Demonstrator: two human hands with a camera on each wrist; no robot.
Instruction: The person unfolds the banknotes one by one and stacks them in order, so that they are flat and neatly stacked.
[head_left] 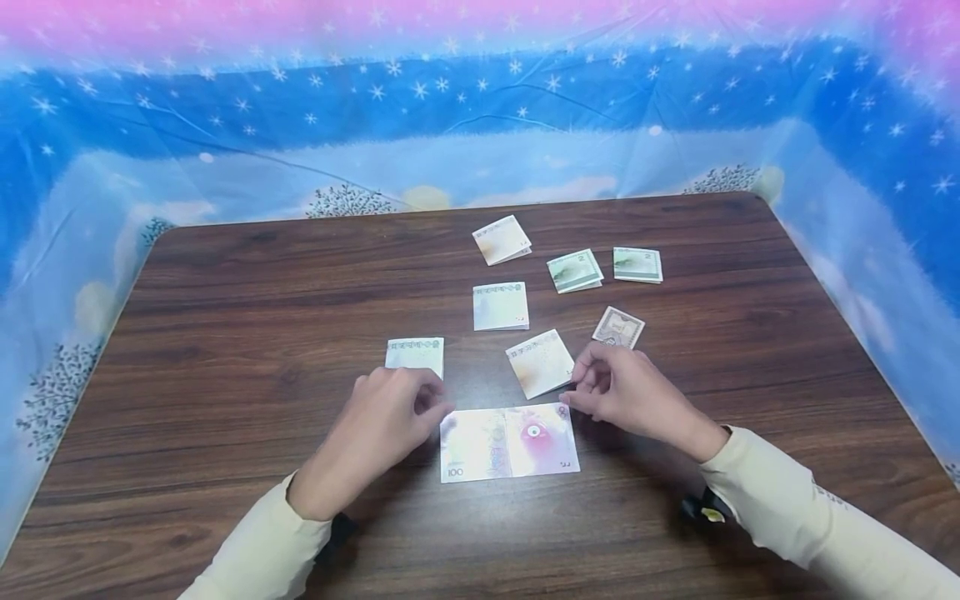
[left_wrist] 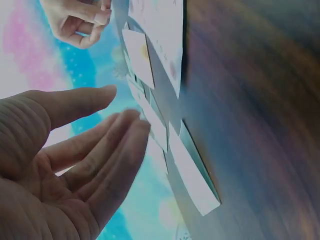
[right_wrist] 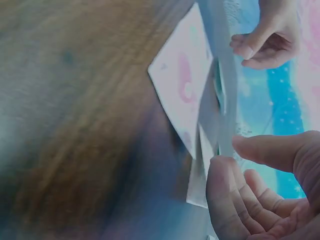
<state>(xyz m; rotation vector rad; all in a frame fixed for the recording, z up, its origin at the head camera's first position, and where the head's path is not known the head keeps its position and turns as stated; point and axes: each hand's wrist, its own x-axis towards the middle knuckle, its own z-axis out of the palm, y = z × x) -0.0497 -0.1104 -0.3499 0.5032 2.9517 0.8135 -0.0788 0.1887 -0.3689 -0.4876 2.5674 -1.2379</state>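
Observation:
An unfolded pink 100 banknote [head_left: 472, 446] lies on the table between the two hands, a crease down its middle. My left hand [head_left: 393, 408] hovers at its upper left corner, thumb and loosely bent fingers apart with nothing between them in the left wrist view. At the upper right corner is my right hand [head_left: 626, 392], its thumb and index finger close together but with a gap showing in the right wrist view. A folded pale note [head_left: 416, 354] lies just beyond the left hand, partly covered by it. Close by the right fingertips is a folded yellowish note [head_left: 542, 363].
Farther back lie another pale folded note [head_left: 501, 307], a yellowish one [head_left: 502, 240], and two green folded notes, one left [head_left: 574, 271] and one right [head_left: 637, 264]. A small brown note [head_left: 619, 325] sits beyond the right hand. Patterned cloth [head_left: 480, 100] surrounds the wooden table [head_left: 247, 333].

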